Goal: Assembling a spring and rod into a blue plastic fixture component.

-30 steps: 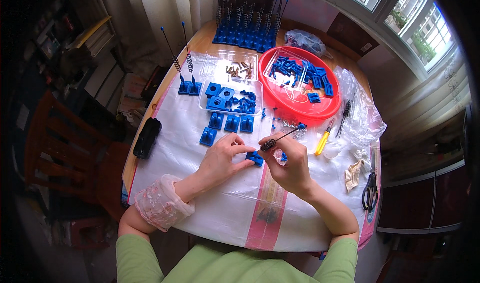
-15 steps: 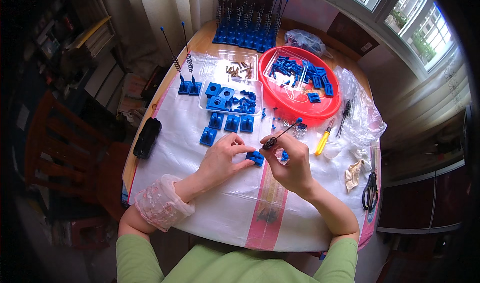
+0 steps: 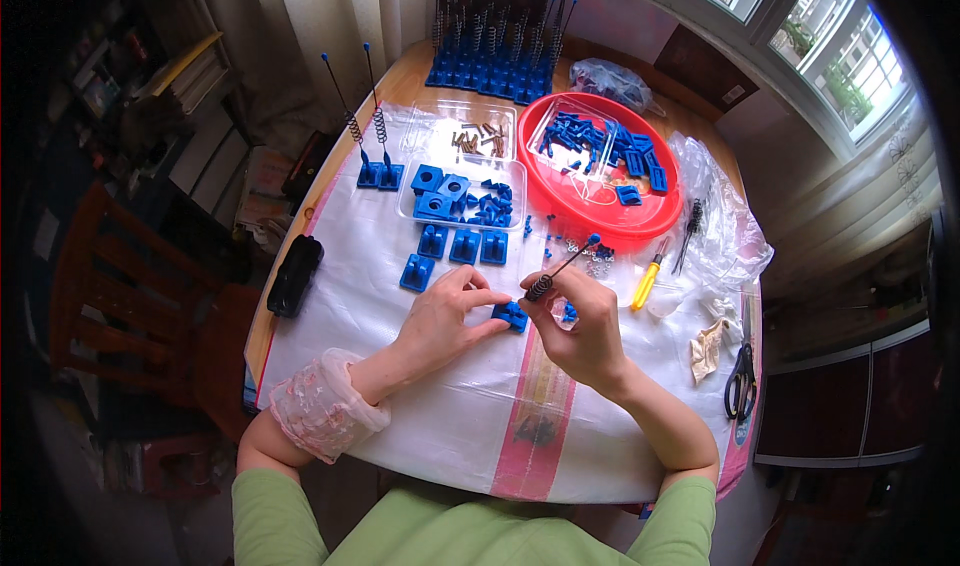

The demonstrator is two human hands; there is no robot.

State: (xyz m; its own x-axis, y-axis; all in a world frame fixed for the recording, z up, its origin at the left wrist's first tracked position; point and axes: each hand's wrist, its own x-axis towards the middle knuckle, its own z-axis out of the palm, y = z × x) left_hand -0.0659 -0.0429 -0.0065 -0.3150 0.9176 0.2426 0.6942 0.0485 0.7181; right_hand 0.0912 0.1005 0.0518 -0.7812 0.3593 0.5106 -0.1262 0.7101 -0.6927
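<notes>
A small blue plastic base [image 3: 511,316] lies on the white sheet in front of me. The thumb and forefinger of my left hand [image 3: 440,316] are closed on its left side. In my right hand [image 3: 582,328], a pinch grips a black coil spring [image 3: 540,287] with a thin rod and a blue tip [image 3: 594,239] slanting up to the right. The spring's lower end meets the base, but my fingers hide the joint. Just beyond my left hand sit several similar blue bases [image 3: 464,246].
A clear tray [image 3: 518,221] holds blue parts; another behind has brass-coloured pins [image 3: 478,141]. Right of them stands a red basin [image 3: 655,206]. A yellow screwdriver [image 3: 645,286], scissors [image 3: 740,381] and a black case [image 3: 296,277] lie around. Finished-looking spring pieces [image 3: 490,66] stand at the back.
The blue tip of the rod has shifted very slightly to the left. Both hands keep almost the same place and hold.
</notes>
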